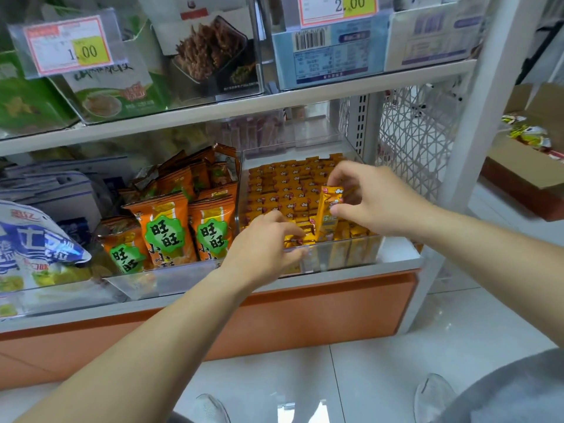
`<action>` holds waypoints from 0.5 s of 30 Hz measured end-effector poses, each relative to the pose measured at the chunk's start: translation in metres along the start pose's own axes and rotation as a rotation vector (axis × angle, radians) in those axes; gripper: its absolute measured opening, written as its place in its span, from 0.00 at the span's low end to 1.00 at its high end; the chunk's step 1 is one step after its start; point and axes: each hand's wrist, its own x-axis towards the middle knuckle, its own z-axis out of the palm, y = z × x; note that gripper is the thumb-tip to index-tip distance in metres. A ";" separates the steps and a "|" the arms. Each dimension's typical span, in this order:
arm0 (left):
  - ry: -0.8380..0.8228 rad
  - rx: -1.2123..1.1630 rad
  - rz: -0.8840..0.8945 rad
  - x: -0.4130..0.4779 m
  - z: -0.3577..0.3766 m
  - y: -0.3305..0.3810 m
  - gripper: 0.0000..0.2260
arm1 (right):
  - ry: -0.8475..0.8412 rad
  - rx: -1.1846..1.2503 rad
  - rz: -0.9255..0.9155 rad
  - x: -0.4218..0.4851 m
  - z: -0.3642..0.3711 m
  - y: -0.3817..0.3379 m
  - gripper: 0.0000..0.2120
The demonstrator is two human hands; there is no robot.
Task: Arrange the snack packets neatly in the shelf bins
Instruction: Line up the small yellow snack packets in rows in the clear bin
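Packet upright, pinched in right hand grip over bin; left hand grip unclear.

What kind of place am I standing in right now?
Most likely a small shop or convenience store: price tags on the bin fronts, clear bins packed with snack packets, and an open cardboard box of packets beside the rack.

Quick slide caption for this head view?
Right hand pinches a yellow snack packet upright over the clear bin of matching packets while the left hand touches its front row.
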 end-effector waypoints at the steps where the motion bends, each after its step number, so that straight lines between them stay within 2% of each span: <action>1: 0.001 -0.005 -0.002 0.000 0.000 0.000 0.17 | -0.002 -0.026 -0.026 0.000 -0.003 -0.002 0.14; 4: 0.004 -0.007 0.002 0.001 0.000 0.000 0.17 | -0.057 -0.153 -0.104 -0.001 0.000 -0.007 0.14; 8: 0.005 0.000 -0.003 0.001 -0.001 0.002 0.17 | -0.293 -0.482 -0.128 0.001 0.024 -0.008 0.09; 10: 0.024 0.029 0.008 0.001 -0.001 0.005 0.18 | -0.353 -0.455 -0.093 0.003 0.021 -0.005 0.09; 13: 0.093 0.051 0.083 0.001 0.003 0.014 0.20 | -0.296 -0.461 -0.061 0.004 0.010 0.007 0.10; 15: 0.104 0.033 0.115 0.003 0.007 0.023 0.20 | -0.336 -0.495 -0.026 0.001 0.009 0.012 0.11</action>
